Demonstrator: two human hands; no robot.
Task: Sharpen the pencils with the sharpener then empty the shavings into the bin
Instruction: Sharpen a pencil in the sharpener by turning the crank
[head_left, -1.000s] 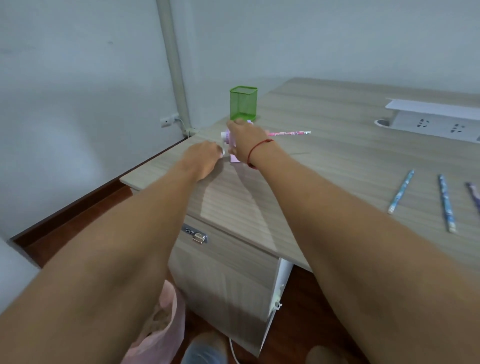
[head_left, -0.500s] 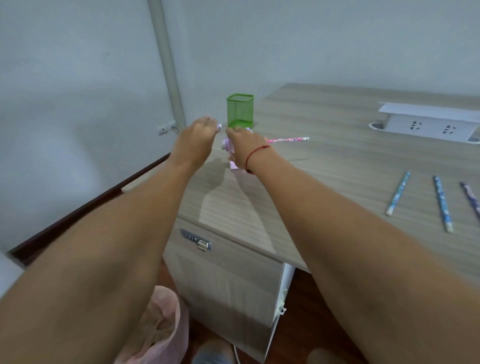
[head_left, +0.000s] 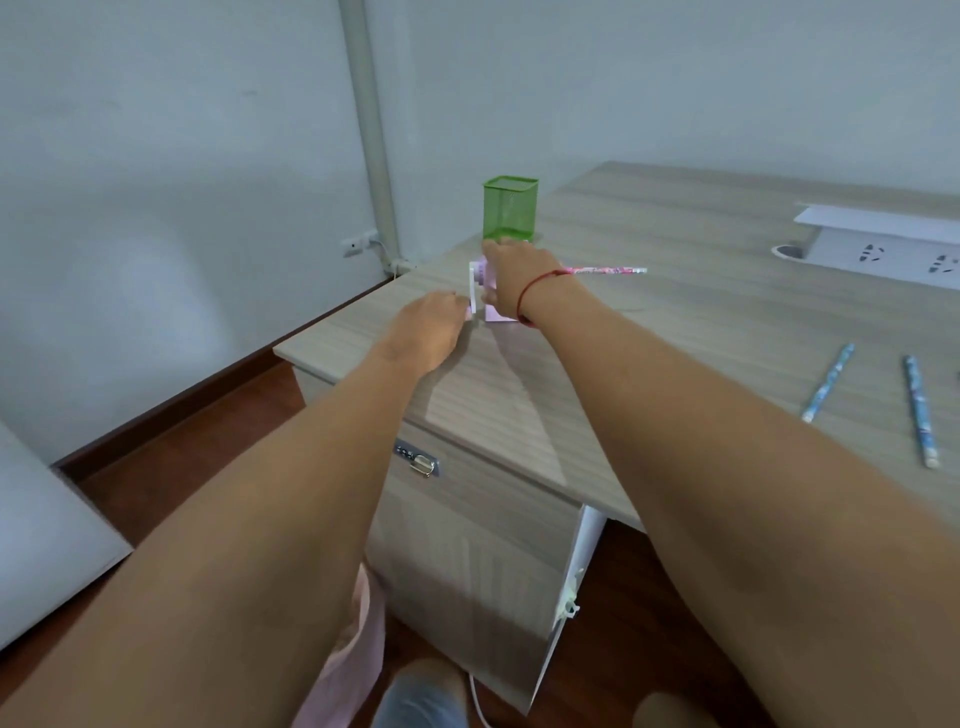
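**Pencil in the sharpener, both hands on it**

The small pink and white crank sharpener (head_left: 485, 291) stood near the far left corner of the pale wood-grain desk (head_left: 675, 322). A pink patterned pencil (head_left: 605, 270) was lodged in it, lying level with its long axis running left to right, the free end pointing right toward the middle of the desk.

The right hand (head_left: 511, 278), with a red string around the wrist, lay over the top of the sharpener with its fingers curled down around the body, hiding most of it. The left hand (head_left: 428, 332) sat just left of it, fingers closed around the white crank handle (head_left: 471, 293) at its low point, close to the desk surface.

Just behind the sharpener stood a green mesh square pen holder (head_left: 510, 210), upright, touching or nearly touching the right hand's knuckles; which one could not be told. Two blue patterned pencils (head_left: 828, 382) lay well apart to the right, roughly parallel, pointing away from the person. A white power socket block (head_left: 893, 257) sat at the far right. Under the desk edge hung a drawer with a metal lock (head_left: 422, 464), and beside the left forearm on the floor showed a pink bin bag (head_left: 358, 639).
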